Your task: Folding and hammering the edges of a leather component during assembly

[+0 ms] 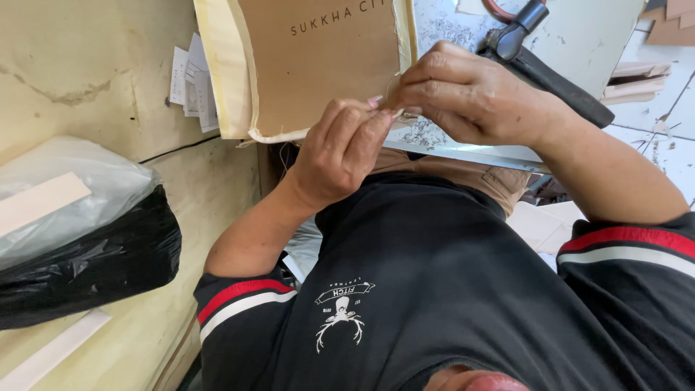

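A brown card panel (pixel 318 65) with a cream fabric layer (pixel 221 80) folded around its edges lies on the work surface in front of me. My left hand (pixel 340 156) and my right hand (pixel 470 94) meet at the panel's lower right corner. The fingertips of both pinch the cream edge there. What sits between the fingertips is too small to tell. My black shirt with red and white sleeve stripes fills the bottom of the view.
A black plastic bag (pixel 94 261) topped with clear plastic lies at the left on a yellowish surface, with pale strips (pixel 54 351) beside it. Paper slips (pixel 192 80) lie near the panel. A black-handled tool (pixel 539 61) rests on the worn white table (pixel 594 36). Cardboard pieces (pixel 670 22) sit top right.
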